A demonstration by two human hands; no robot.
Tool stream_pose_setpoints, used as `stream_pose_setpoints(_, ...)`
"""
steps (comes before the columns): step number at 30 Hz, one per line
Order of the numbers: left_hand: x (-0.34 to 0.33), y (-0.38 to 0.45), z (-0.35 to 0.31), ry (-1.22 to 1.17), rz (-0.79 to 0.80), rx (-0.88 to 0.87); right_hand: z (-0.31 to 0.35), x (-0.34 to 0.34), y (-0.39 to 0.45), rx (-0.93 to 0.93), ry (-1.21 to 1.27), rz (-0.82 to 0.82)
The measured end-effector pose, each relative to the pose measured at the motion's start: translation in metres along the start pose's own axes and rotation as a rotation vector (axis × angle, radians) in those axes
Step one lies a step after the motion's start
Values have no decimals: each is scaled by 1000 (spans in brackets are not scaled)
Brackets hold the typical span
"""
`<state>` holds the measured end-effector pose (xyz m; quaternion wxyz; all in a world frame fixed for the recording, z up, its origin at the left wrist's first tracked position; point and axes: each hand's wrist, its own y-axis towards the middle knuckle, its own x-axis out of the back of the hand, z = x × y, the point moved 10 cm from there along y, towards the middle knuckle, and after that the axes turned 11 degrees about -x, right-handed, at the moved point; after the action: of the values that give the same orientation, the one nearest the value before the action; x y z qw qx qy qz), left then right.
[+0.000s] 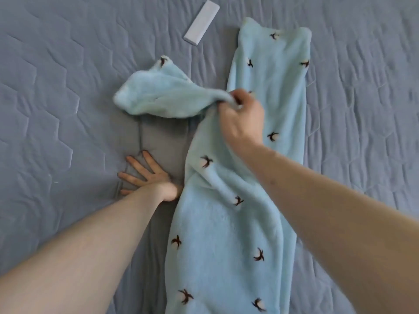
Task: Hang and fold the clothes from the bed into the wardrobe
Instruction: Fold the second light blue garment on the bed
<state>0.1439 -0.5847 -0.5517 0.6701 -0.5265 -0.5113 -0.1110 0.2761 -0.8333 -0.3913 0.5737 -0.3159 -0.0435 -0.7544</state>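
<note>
Fluffy blue garment [226, 223] lies long on the bed [56, 98].

The right hand [242, 123] pinches one fluffy flap and lifts it – fingers curled tight on it. The left hand [145, 175] lies flat, fingers spread, on a grey cloth [163, 137] beside it. A white box [201, 22] sits farther up.

No text, label or number can be read anywhere.

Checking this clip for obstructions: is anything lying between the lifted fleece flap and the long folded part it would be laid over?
Nothing visible does. The right hand pinches the light blue fleece garment flap directly beside its long part. The left hand presses the grey garment off to the side. The white box lies apart.
</note>
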Motion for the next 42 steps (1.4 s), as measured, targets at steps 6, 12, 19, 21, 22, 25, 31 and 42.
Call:
stream_pose_setpoints(6,5,-20,-3,-7,267,95,-94,100,23,-445,57,-300)
stream_pose_setpoints(12,11,-24,-6,14,388,72,-51,74,41,15,-438,-23)
stream_pose_setpoints(19,17,-29,-12,9,398,75,7,31,67,95,-375,67)
stream_pose_setpoints(21,15,-27,-12,4,360,64,22,55,89,-102,44,-42)
stream_pose_setpoints(22,14,-26,-13,-2,323,52,27,66,100,-184,178,-98)
stream_pose_setpoints(25,11,-26,-14,-28,286,39,17,89,124,-376,272,-167)
stream_pose_setpoints(31,18,-32,-11,9,410,53,-74,91,87,-598,-150,-30)
stream_pose_setpoints(42,12,-35,-6,2,326,40,-143,134,-31,-371,125,-367)
